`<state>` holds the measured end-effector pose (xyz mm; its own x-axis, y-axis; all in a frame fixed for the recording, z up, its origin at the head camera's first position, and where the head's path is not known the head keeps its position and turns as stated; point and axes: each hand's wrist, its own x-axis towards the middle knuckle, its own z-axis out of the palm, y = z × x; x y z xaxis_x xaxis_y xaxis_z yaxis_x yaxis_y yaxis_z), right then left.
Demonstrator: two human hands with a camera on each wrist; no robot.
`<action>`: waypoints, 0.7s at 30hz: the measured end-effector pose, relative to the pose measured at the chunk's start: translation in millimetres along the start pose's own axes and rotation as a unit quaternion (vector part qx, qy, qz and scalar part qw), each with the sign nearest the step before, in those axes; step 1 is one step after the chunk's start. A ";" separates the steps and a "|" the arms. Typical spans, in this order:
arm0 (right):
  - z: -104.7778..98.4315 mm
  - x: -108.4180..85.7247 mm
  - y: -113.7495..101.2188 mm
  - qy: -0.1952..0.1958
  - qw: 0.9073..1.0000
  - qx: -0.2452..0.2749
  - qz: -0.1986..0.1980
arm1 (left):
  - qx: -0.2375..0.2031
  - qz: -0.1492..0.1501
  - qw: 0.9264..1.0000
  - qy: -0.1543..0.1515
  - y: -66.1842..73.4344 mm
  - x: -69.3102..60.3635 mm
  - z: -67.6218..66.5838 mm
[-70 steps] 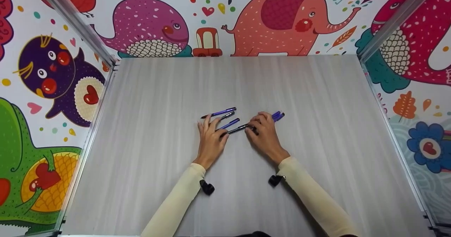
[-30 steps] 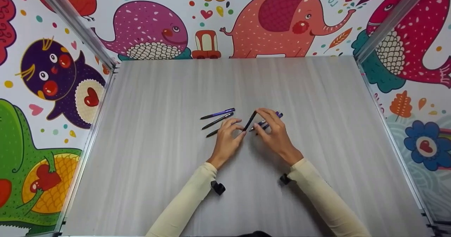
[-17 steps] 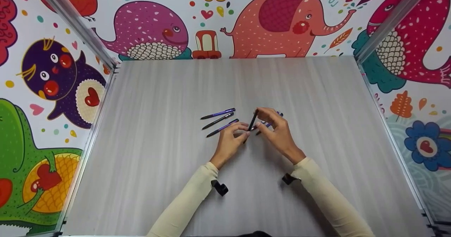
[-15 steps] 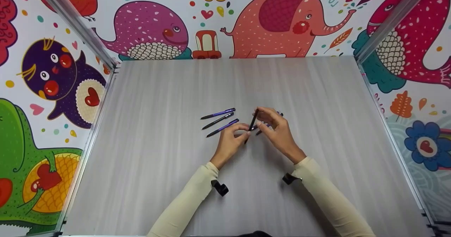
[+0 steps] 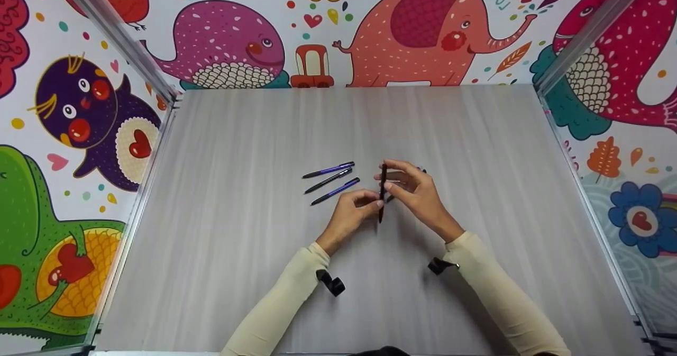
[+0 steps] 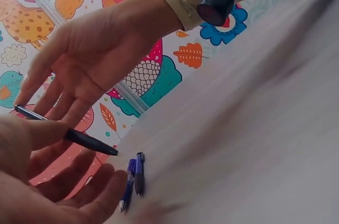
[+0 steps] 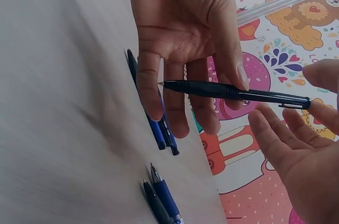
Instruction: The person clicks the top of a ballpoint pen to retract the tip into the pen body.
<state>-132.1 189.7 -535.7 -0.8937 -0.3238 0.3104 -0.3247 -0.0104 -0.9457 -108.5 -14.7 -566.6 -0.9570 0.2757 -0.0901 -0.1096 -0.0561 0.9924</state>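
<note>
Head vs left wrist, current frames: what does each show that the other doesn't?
Head only: upper blue pen, middle black pen and lower blue pen, all lying beyond the left hand; also the penguin print.

Left wrist only: the palm side of the right hand, the spotted orange animal print, and a clear look at two blue pens, mostly hidden in the head view.

Both: left hand pinching the held black pen, right hand at its end, tabletop.
</note>
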 end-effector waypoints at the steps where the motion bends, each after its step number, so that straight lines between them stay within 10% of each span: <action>1: 0.1 0.2 -0.3 -0.002 1.000 0.002 0.001 | -0.015 -0.012 1.000 -0.002 0.1 -0.4 0.2; 21: 2.1 2.8 -0.5 -0.037 0.999 -0.009 0.005 | -0.146 -0.069 0.986 -0.031 4.1 -6.8 0.5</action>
<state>-133.7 186.8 -534.6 -0.8713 -0.3937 0.2930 -0.3227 0.0099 -0.9464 -102.3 -16.4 -561.8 -0.9103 0.3577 -0.2084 -0.3189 -0.2848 0.9040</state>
